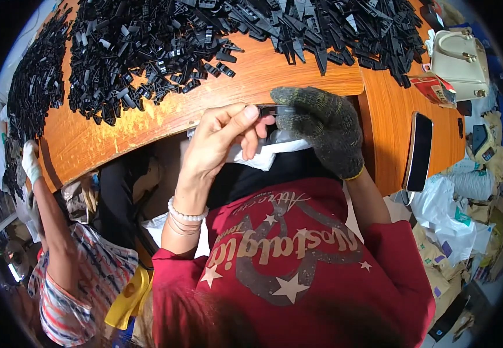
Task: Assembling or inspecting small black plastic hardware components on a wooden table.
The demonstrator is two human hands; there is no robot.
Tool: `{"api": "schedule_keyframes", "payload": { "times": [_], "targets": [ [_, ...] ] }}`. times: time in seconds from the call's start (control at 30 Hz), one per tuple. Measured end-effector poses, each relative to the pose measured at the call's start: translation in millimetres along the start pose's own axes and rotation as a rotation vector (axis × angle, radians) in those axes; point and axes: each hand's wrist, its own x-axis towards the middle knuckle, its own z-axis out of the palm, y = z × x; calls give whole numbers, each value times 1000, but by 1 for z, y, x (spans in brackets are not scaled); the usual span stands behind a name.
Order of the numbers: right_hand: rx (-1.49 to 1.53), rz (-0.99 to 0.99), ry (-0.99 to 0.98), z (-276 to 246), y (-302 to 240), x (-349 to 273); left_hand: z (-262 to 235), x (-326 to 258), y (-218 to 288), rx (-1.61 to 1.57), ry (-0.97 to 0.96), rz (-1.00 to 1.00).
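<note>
Just off the table's near edge, my bare left hand point(219, 136) pinches one end of a small black plastic part point(279, 110) between thumb and fingers. My right hand point(327, 124), in a dark grey knit glove, closes on the other end of the same part. Much of the piece is hidden by the fingers, so its exact kind does not show. Beneath both hands, a white plastic bag point(257, 159) lies over my lap.
Heaps of small black plastic parts point(141, 52) and longer pointed black parts point(315, 29) cover the far side of the wooden table point(118, 145). A phone point(419, 152) and a cream handbag point(459, 64) are at right. At left, a co-worker's white-gloved hand point(31, 162) reaches the parts.
</note>
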Motion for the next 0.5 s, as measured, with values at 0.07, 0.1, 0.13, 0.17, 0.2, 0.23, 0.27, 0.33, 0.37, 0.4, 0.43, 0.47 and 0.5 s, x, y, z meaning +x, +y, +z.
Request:
{"api": "schedule_keyframes", "payload": {
  "times": [0.07, 0.1, 0.13, 0.17, 0.2, 0.23, 0.27, 0.33, 0.37, 0.4, 0.43, 0.47, 0.5],
  "targets": [
    [35, 6, 1, 0, 0, -3, 0, -1, 1, 64, -1, -7],
    [-125, -51, -15, -1, 0, -3, 4, -1, -3, 117, 58, -7],
    [-285, -109, -31, -1, -1, -4, 8, 0, -6, 169, 117, -8],
    [-285, -107, -34, -1, -2, -2, 8, 0, -5, 64, 90, -12],
    [-245, -65, -33, 0, -3, 0, 9, 1, -7, 61, 85, -13],
    [-205, -23, -31, 0, -4, 1, 10, 2, -9, 84, 118, 8],
    [-209, -20, -28, -2, -1, -1, 11, 3, -11, 106, 151, 28],
    [-302, -70, 7, -2, 6, -6, 10, 1, -11, 254, 177, -6],
    [-299, -72, 4, -3, 5, -7, 9, 0, -12, 402, 199, -43],
    [-370, -28, 4, -4, 3, -6, 11, 3, -15, 433, 221, -20],
    [-441, 15, 4, -6, 2, -7, 11, 3, -18, 613, 257, 91],
    [-442, 18, 4, -8, 2, -8, 11, 1, -20, 793, 292, 204],
    [-677, -75, -14, -11, 2, -10, 16, -2, -16, 878, 338, 200]
  ]
}}
